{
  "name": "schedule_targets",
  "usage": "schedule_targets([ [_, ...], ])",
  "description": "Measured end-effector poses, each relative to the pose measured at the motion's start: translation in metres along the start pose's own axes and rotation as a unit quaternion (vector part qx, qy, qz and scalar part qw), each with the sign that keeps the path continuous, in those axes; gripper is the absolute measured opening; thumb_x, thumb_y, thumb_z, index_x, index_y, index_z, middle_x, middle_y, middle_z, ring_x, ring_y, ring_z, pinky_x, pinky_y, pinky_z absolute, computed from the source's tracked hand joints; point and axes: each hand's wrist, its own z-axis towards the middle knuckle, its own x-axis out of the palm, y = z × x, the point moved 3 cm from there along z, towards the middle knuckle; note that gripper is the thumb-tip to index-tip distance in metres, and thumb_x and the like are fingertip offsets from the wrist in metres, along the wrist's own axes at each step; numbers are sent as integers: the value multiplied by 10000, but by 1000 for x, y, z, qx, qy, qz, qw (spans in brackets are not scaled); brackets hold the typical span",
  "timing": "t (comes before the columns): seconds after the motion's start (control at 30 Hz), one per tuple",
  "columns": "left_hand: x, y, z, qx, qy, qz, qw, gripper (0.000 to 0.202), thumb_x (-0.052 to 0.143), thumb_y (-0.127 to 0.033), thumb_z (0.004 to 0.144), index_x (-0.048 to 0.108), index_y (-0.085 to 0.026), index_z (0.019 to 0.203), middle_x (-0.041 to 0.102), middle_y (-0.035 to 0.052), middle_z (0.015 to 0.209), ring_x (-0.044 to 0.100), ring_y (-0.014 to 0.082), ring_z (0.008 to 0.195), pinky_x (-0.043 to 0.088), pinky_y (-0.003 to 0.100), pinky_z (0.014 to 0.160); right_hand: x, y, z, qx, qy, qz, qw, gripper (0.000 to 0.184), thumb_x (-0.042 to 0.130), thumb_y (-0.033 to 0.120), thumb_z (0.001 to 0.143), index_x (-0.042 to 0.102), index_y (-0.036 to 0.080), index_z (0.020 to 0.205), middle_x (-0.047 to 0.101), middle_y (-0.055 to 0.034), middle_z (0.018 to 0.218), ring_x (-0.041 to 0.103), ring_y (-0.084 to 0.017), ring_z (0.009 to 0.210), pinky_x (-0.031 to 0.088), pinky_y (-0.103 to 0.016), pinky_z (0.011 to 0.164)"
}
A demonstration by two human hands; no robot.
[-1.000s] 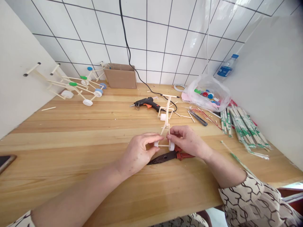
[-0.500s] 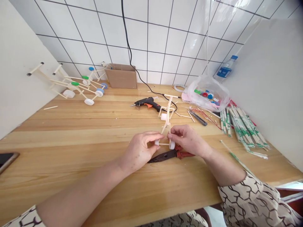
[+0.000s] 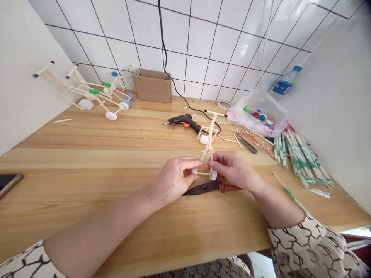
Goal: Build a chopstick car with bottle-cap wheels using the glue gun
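Between my hands stands a small toy tricycle (image 3: pixel 210 139) built from thin wooden sticks, with white bottle-cap wheels and a black-tipped handlebar pointing away from me. My left hand (image 3: pixel 175 179) pinches the left rear white cap wheel (image 3: pixel 195 170) between thumb and fingers. With thumb and forefinger, my right hand (image 3: pixel 233 170) holds the stick frame just above the right rear cap wheel (image 3: pixel 213 175). Partly under the toy and my hands lie long-nose pliers (image 3: pixel 205 188) with red handles.
Behind the toy lie a black glue gun (image 3: pixel 184 121) and a utility knife (image 3: pixel 247 143). Similar stick tricycles (image 3: pixel 98 96) stand at left near a cardboard box (image 3: pixel 153 87). At right are a plastic bag of caps (image 3: pixel 261 114), wrapped chopsticks (image 3: pixel 307 154) and a water bottle (image 3: pixel 285 82). A phone (image 3: pixel 8 183) lies far left.
The whole view has shifted slightly as the head moved. Both hands keep their hold on the tricycle, which stays in about the same place on the table.
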Motion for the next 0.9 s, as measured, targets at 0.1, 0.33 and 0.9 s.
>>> schedule_targets([
  [0.1, -1, -1, 1, 0, 2, -1, 1000, 327, 628, -40, 669, 699, -184, 954, 700, 39, 1009, 646, 186, 925, 496, 269, 864, 0, 0, 0, -15, -2, -9, 1000, 228, 485, 338, 805, 524, 167, 658, 515, 38, 501, 461, -84, 421, 346, -199, 406],
  [0.33, -2, -1, 1, -2, 7, 0, 1000, 335, 618, -30, 673, 696, -192, 956, 697, 34, 1019, 645, 184, 930, 494, 276, 870, 0, 0, 0, -16, -1, -18, 1000, 230, 482, 340, 817, 547, 162, 687, 544, 26, 526, 480, -92, 440, 360, -213, 424],
  [0.9, 0, 1, 2, -5, 7, 5, 1000, 321, 634, -39, 669, 696, -147, 965, 696, 66, 1023, 648, 190, 925, 497, 281, 870, 0, 1, -1, 7, 17, 12, 1000, 241, 477, 359, 814, 506, 170, 667, 512, 45, 485, 482, -88, 398, 362, -196, 378],
])
